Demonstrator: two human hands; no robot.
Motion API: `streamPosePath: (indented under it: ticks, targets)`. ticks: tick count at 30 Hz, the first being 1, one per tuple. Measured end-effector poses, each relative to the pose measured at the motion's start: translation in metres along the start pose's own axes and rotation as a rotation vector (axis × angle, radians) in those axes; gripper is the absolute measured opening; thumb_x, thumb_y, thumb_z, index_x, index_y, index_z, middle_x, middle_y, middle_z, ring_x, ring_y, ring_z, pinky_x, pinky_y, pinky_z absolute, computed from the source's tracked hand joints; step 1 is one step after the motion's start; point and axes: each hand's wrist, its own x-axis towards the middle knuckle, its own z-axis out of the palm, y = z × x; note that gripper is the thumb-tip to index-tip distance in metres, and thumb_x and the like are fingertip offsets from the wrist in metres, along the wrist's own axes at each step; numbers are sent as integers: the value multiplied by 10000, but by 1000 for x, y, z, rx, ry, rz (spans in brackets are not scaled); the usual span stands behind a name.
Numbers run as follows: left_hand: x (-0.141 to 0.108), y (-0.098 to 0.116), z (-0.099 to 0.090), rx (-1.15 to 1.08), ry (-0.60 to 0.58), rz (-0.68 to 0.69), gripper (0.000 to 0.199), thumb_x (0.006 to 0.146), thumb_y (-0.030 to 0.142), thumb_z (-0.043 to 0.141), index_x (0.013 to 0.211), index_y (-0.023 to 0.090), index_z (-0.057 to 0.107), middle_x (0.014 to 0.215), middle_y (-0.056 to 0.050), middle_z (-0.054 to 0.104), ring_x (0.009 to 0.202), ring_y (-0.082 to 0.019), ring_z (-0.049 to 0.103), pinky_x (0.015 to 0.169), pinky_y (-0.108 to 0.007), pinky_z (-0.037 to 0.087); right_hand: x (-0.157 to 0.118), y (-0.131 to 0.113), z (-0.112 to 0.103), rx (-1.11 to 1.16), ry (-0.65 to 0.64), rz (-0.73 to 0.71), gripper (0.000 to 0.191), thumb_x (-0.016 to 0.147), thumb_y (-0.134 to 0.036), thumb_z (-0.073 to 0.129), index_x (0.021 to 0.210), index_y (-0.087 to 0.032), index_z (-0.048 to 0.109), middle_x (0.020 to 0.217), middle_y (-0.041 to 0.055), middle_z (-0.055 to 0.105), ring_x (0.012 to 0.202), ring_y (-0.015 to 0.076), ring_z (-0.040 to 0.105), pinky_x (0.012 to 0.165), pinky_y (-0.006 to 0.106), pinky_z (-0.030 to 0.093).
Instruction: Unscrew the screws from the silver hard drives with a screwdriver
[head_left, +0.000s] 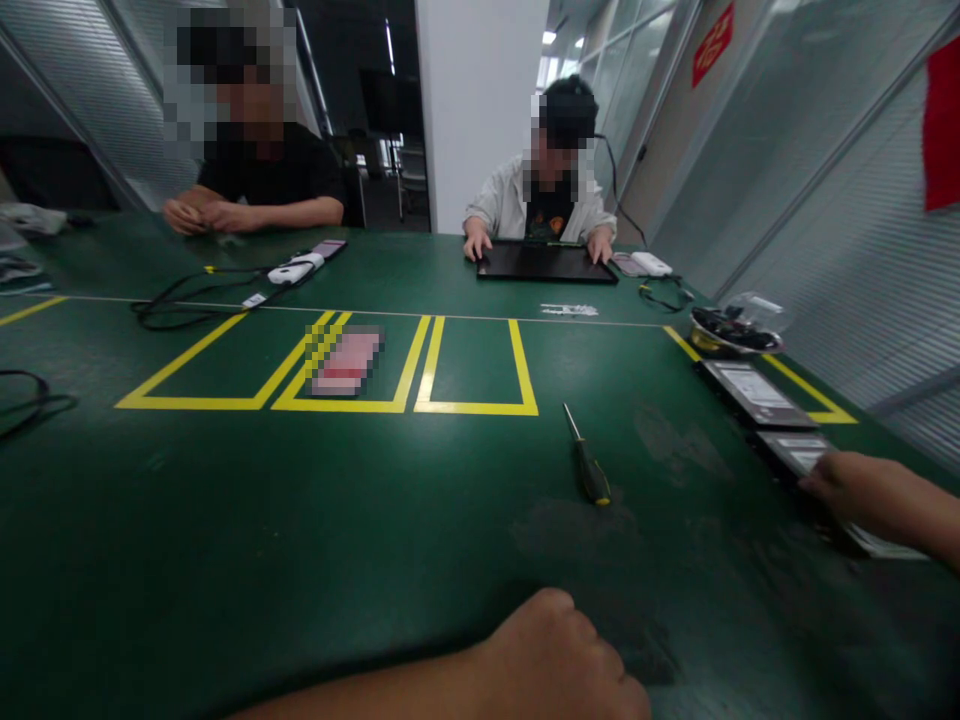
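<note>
My left hand rests at the bottom middle of the green table, its fingers curled under and mostly hidden. Near the right edge, my right hand is at a hard drive, its fingertips on or just beside the drive's near end. Whether it grips the drive cannot be made out. Behind that drive lies a second hard drive, and another flat, pale-topped item is partly under my right hand. A screwdriver with a black and yellow handle lies between my hands, its tip pointing away.
A metal bowl of dark parts stands behind the drives. Yellow tape marks areas on the table; a pink item lies in one. Across the table, one person holds a black panel; another sits left, near cables.
</note>
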Motion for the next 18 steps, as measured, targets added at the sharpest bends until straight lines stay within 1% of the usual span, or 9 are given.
streamPosePath:
  ticks: [2,5,7,10,13,15,17,18]
  targets:
    - [0,0,1,5,20,-2,352,892,340,639,634,173,467,601,12,632,504,-163,589,463,-273,283,1,4,-2,13,-41,-25,232,865,-244,522,670,-168,622,761,134,691,761,265,687,695,340,500]
    - [-1,-1,0,14,59,5,361,903,337,621,630,178,448,598,18,623,482,-162,573,443,-284,263,-6,5,-6,29,-60,-82,225,888,-248,467,767,-174,643,830,122,702,809,256,680,754,345,493]
    - [-1,-1,-2,12,57,6,361,909,336,612,628,179,449,591,22,616,468,-157,562,432,-288,248,-15,2,-7,37,-69,-129,228,891,-254,448,783,-184,636,852,122,701,818,254,675,771,349,489]
    - [0,-1,-2,6,33,8,361,905,330,616,621,178,453,577,24,610,456,-153,553,426,-286,238,-29,-1,-4,44,-90,-165,232,880,-264,440,779,-203,639,875,123,703,817,258,680,753,359,497]
    - [0,-1,-1,16,16,11,362,901,337,624,623,176,457,588,18,618,472,-156,565,442,-278,260,-37,3,5,45,-77,-163,226,867,-280,439,819,-213,650,926,134,701,842,267,680,755,374,507]
    - [0,-1,-1,22,12,6,361,903,337,623,625,175,459,595,17,621,478,-159,567,453,-280,274,-37,11,14,46,-47,-163,215,855,-295,449,820,-221,647,919,132,697,841,267,676,758,377,509]
    - [0,-1,-1,20,17,4,354,905,331,621,628,177,463,593,16,617,480,-160,564,458,-285,277,-35,23,27,51,13,-147,200,837,-318,473,801,-234,650,876,116,697,796,259,673,730,371,515]
    - [0,-1,-1,15,16,6,349,906,327,619,631,177,465,592,16,616,483,-159,563,461,-286,275,-33,30,35,53,60,-115,193,823,-340,494,782,-242,655,843,105,697,756,253,670,693,365,518]
